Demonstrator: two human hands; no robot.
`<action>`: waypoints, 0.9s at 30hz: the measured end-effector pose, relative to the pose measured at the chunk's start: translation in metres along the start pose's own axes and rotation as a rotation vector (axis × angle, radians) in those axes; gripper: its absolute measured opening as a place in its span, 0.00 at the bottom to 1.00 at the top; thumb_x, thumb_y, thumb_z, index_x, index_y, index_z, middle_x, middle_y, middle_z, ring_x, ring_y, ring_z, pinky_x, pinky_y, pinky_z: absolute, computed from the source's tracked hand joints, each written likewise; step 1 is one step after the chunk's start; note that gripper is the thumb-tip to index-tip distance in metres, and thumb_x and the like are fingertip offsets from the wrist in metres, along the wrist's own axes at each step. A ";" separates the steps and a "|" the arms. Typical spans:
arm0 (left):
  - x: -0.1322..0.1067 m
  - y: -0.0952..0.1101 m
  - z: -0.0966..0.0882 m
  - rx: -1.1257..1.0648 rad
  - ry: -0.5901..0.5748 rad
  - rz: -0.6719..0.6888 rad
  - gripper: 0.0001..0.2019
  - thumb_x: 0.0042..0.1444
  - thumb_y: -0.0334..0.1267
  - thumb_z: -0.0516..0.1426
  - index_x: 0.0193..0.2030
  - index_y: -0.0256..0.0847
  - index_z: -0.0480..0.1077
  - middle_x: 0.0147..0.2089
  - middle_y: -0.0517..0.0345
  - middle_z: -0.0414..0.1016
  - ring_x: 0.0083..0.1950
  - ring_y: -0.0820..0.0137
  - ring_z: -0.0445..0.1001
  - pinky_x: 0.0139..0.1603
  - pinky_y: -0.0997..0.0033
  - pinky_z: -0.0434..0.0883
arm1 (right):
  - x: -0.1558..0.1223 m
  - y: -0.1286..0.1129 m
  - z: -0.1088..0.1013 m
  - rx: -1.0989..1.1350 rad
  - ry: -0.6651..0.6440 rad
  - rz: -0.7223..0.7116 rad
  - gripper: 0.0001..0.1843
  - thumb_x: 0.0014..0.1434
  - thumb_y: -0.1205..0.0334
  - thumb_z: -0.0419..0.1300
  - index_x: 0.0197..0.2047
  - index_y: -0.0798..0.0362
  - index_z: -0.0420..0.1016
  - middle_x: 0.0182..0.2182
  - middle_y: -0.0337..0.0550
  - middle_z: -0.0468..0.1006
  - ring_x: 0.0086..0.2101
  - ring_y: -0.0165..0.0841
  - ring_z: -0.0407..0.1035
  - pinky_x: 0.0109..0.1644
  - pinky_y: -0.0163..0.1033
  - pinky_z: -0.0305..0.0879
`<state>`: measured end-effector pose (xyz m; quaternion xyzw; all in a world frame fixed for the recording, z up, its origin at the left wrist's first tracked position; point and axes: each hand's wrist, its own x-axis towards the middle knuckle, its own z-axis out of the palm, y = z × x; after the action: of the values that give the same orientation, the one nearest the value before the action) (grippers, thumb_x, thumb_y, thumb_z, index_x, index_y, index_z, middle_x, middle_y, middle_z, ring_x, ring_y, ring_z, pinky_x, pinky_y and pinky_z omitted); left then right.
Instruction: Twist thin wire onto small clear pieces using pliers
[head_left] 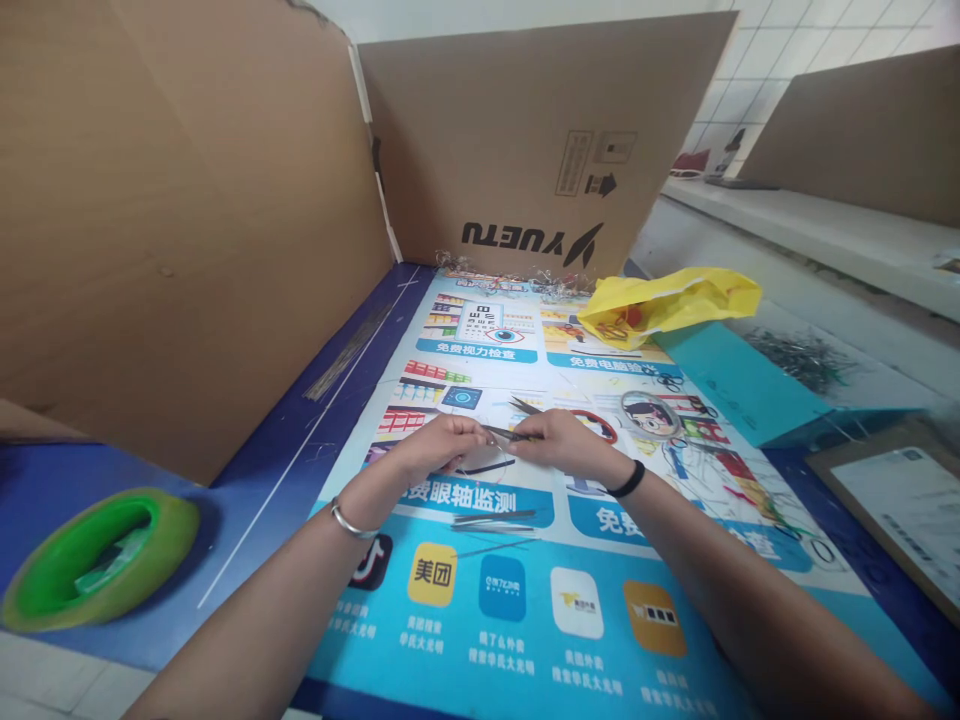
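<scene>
My left hand (448, 443) is closed in a pinch near the middle of the printed sheet, its fingertips on what looks like a thin wire (491, 437). Close beside it, my right hand (566, 442) is closed around a dark tool with two pointed blades spread apart, apparently small scissors (526, 406). One blade reaches to the left fingertips. Below the hands lies a small bunch of thin dark wires (495, 520) on the sheet. The scissors' handles are hidden in my right palm.
Cardboard panels (525, 140) stand at the left and back. A tape roll (30, 590) lies at the left front; straight wires (349, 350) lie behind it. At right are a yellow bag (705, 290), a turquoise box (742, 385), tangled wire (799, 360) and scattered loops.
</scene>
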<state>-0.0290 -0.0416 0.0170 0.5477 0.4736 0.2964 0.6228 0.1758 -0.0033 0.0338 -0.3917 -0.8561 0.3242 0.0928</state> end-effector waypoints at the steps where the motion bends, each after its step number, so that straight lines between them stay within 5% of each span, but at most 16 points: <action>1: 0.000 0.000 0.000 0.000 0.004 0.001 0.08 0.50 0.42 0.56 0.31 0.38 0.70 0.14 0.70 0.53 0.14 0.82 0.48 0.14 0.79 0.46 | 0.000 -0.001 0.000 0.001 0.001 0.000 0.20 0.54 0.48 0.51 0.21 0.55 0.66 0.17 0.35 0.60 0.21 0.24 0.52 0.23 0.33 0.43; 20: 0.004 -0.006 0.003 0.052 0.092 -0.002 0.08 0.48 0.40 0.56 0.29 0.37 0.70 0.17 0.68 0.59 0.13 0.83 0.49 0.13 0.78 0.46 | -0.001 -0.002 -0.001 -0.039 0.080 0.028 0.17 0.54 0.50 0.52 0.23 0.54 0.67 0.17 0.34 0.62 0.21 0.25 0.55 0.24 0.33 0.45; 27: 0.003 -0.005 -0.003 -0.060 0.101 0.014 0.09 0.46 0.42 0.58 0.28 0.37 0.68 0.13 0.70 0.56 0.13 0.82 0.50 0.14 0.80 0.48 | 0.000 0.009 -0.004 0.021 -0.043 -0.043 0.15 0.54 0.51 0.53 0.30 0.54 0.73 0.20 0.35 0.66 0.22 0.26 0.57 0.24 0.32 0.47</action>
<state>-0.0309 -0.0389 0.0111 0.5167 0.4914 0.3419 0.6121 0.1828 0.0030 0.0310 -0.3653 -0.8626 0.3396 0.0852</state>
